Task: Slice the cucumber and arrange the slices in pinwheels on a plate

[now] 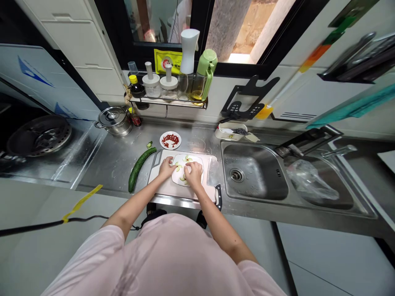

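Note:
A white plate (pixel 200 159) lies on the pale pink cutting board (pixel 173 190), with small pale green slices (pixel 187 158) arranged in clusters on it. My left hand (pixel 167 167) is at the plate's left edge, its fingers bent and its thumb reaching toward a cluster. Over the right part of the plate, my right hand (pixel 194 172) has its fingers curled together near the slices; whatever they hold is too small to make out. A knife (pixel 218 197) rests at the board's right side, its dark handle toward me. Behind the board sits a small plate of chopped red pieces (pixel 170 140).
Left of the board lie a cucumber (pixel 139 167) and a cut end piece (pixel 149 144). A steel pot (pixel 115 121) stands behind them. The sink (pixel 254 172) is on the right. Bottles and jars fill a wall rack (pixel 168 101).

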Available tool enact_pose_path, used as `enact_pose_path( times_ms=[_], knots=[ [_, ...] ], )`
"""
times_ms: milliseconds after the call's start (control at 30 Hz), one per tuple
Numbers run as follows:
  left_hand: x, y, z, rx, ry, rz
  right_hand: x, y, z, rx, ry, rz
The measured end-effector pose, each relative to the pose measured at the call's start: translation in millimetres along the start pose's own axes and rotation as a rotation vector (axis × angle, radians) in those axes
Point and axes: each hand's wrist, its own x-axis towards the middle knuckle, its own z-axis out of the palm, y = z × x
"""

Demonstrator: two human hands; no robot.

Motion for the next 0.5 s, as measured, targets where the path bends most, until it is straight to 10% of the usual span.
enact_pose_path(
  times_ms=[267, 500],
  knots=[
    [-4, -8, -9.9, -0.008, -0.001, -0.019, -27, 64, -36, 0.096, 0.092, 0.233],
    [-6, -12, -18.1, -0.014, -0.062, -0.054, -33, 83, -27, 0.236, -0.170, 0.498]
  ],
)
